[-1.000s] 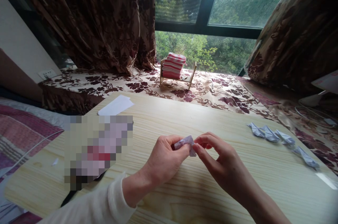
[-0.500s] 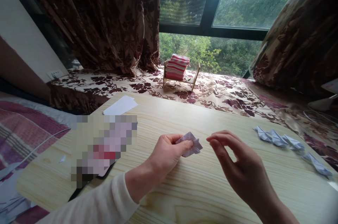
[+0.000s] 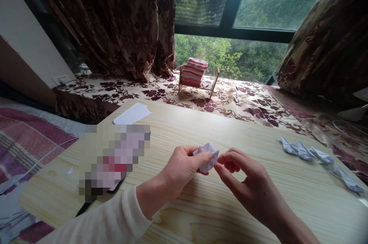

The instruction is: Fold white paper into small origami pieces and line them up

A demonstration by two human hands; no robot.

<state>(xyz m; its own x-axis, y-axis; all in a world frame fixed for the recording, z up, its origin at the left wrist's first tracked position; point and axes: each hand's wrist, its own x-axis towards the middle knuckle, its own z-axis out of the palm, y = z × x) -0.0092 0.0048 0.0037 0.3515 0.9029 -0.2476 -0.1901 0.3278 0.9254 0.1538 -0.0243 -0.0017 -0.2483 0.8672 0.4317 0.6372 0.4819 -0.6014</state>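
Observation:
My left hand (image 3: 182,171) pinches a small piece of folded white paper (image 3: 206,161) between thumb and fingers, above the wooden table (image 3: 178,129). The paper has several creases and pointed corners that stick out. From the right, my right hand (image 3: 244,177) has its thumb and index fingertips closed on the paper's right edge; its other fingers are curled behind. At the table's right side lies a row of several folded white paper pieces (image 3: 304,151).
A blurred-out patch (image 3: 115,163) covers a dark-edged flat object on the left. Flat white paper (image 3: 132,113) lies at the far left edge, with a small scrap (image 3: 69,171) nearer. Beyond the table, a wooden stand (image 3: 213,84) holds striped cloths (image 3: 194,71) on the windowsill.
My right hand has moved left and closed its fingertips on the paper's edge. The paper is turned slightly in my left hand, and its folds look more spread.

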